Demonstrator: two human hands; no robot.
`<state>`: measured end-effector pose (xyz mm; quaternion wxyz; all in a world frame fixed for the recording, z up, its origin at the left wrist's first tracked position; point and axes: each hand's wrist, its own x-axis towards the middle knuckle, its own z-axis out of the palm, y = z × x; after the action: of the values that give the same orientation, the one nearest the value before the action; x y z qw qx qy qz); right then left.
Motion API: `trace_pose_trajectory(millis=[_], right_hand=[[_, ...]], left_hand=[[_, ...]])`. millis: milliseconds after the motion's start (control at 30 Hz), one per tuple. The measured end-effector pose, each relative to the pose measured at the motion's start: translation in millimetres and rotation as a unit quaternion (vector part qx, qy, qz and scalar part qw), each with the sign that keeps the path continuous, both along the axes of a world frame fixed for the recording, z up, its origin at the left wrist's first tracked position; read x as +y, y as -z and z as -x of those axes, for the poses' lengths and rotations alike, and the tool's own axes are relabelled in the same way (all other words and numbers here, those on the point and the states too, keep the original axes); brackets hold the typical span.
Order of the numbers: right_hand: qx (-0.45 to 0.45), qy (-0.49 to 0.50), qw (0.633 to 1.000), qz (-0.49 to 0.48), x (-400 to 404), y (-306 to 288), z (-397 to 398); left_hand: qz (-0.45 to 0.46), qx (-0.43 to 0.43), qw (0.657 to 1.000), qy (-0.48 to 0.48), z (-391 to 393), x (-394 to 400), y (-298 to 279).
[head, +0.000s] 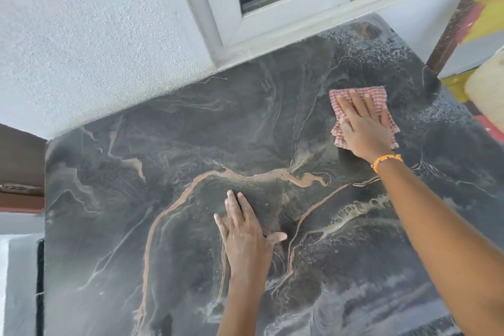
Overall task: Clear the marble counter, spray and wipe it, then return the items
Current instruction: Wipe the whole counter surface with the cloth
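The dark marble counter point(169, 161) with tan veins fills most of the view. A red-and-white checked cloth point(379, 97) lies folded on its far right part. My right hand point(362, 128) presses flat on the cloth with straight fingers; an orange bead bracelet sits on that wrist. My left hand point(245, 229) rests flat on the bare marble near the middle, fingers straight and spread. Wet streaks and droplets show on the right and near parts of the counter.
A white textured wall point(95, 35) borders the counter's far side, with a white window frame point(245, 27) set above it. Colourful fabric point(482, 22) and a pale object lie past the right edge. A brown ledge point(19, 194) sits to the left.
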<state>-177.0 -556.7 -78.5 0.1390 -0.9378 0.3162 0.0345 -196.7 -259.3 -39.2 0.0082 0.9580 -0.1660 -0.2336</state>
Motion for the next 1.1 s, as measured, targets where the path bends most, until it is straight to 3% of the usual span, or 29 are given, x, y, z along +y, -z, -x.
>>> trace_pose_trajectory(millis=[67,133,267,400,467,567,700,900,1000,1100], right_hand=[[0.003,0.042,0.999,-0.004,25,0,11],[0.000,0.018,1.000,0.005,65,1,11],[-0.005,-0.107,0.994,-0.014,159,1,-15],[-0.002,-0.282,0.959,-0.017,237,2,-25],[0.001,-0.353,0.935,-0.006,245,4,-10],[0.005,-0.376,0.926,0.013,216,7,19],[0.013,-0.295,0.955,0.026,139,5,52],[0.011,-0.062,0.998,0.019,-9,8,92],[0.003,0.066,0.998,0.014,-73,6,121],[-0.005,0.168,0.986,-0.009,-88,5,143]], left_hand=[[0.036,0.008,0.999,-0.011,2,4,0],[0.078,0.005,0.996,-0.031,7,12,-1],[0.108,-0.007,0.993,-0.055,22,37,0],[0.091,0.016,0.992,-0.091,30,62,2],[0.090,0.027,0.991,-0.099,33,69,0],[0.097,0.030,0.992,-0.080,38,62,-1],[0.116,0.013,0.993,0.014,43,26,-3],[0.137,0.026,0.986,0.095,49,-34,1],[0.134,0.022,0.986,0.102,53,-58,4],[0.119,0.020,0.988,0.096,53,-75,5]])
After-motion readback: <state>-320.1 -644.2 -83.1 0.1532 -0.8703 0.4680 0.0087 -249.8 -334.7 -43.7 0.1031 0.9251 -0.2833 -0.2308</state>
